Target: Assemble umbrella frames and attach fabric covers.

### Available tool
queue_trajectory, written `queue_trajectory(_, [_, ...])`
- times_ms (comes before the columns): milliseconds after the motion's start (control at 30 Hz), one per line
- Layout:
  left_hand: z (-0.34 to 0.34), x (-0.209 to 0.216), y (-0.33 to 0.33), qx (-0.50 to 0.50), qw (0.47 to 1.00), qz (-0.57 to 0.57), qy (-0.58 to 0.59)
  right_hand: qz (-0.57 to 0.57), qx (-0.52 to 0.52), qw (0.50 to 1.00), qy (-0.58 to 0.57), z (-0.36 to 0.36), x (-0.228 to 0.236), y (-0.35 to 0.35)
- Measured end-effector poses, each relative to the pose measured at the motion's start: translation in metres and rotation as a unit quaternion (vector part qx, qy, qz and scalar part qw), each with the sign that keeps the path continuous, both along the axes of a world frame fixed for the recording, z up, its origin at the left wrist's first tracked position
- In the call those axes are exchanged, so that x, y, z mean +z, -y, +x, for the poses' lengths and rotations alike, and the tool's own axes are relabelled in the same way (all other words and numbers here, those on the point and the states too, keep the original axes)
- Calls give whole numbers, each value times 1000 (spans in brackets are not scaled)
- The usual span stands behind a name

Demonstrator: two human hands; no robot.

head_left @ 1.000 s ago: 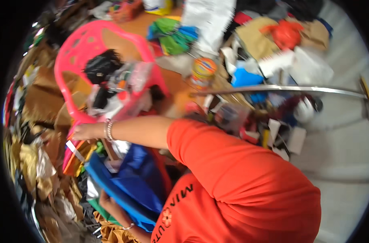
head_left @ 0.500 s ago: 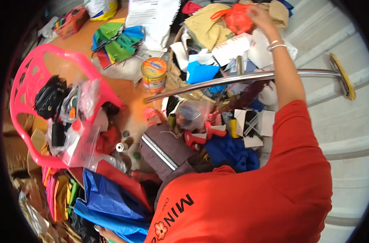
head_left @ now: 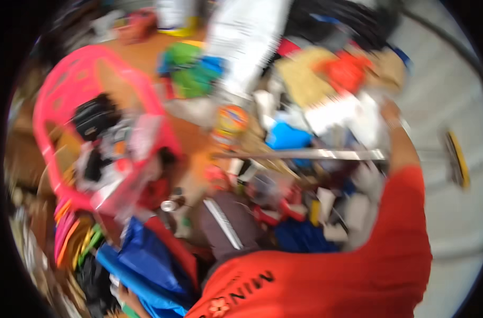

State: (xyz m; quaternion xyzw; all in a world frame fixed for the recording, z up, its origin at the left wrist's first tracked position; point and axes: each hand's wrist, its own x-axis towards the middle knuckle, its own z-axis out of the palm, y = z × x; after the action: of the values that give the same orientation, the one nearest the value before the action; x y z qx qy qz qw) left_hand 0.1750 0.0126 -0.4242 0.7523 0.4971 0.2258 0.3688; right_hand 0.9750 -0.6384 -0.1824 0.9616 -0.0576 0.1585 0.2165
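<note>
My right hand (head_left: 391, 112) is stretched far forward at the right, beside a white plastic bag (head_left: 369, 121). Motion blur smears its fingers, so whether it grips the bag does not show. Beyond it lies a knotted orange-red plastic bag (head_left: 344, 71) on a yellowish cloth (head_left: 305, 77). My left hand (head_left: 129, 298) is low at the bottom left, next to blue bags (head_left: 154, 257); its fingers are mostly hidden. A metal pole (head_left: 305, 154) crosses under my right forearm toward a yellow-edged end piece (head_left: 457, 159).
A pink plastic chair (head_left: 42, 124) at the left holds a black pouch (head_left: 95, 116) and clear plastic bags. A yellow-orange tin (head_left: 231, 126) stands mid-floor. Mixed scraps, cloths and a blue sheet (head_left: 289, 135) lie heaped ahead. A ridged grey metal surface (head_left: 442, 79) runs along the right.
My right hand has left the orange-red bag and come nearer, to the white plastic bag. The whole view has shifted, with blur. My left hand stays low beside the blue bags.
</note>
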Motion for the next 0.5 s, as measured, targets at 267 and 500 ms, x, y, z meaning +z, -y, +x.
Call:
queue_trajectory(267, [58,73,56,117,992,-28,22,16,191,981,14,59,-24,59])
queue_trajectory(500, [54,78,58,140,989,-24,40,76,186,977,69,61,-37,59])
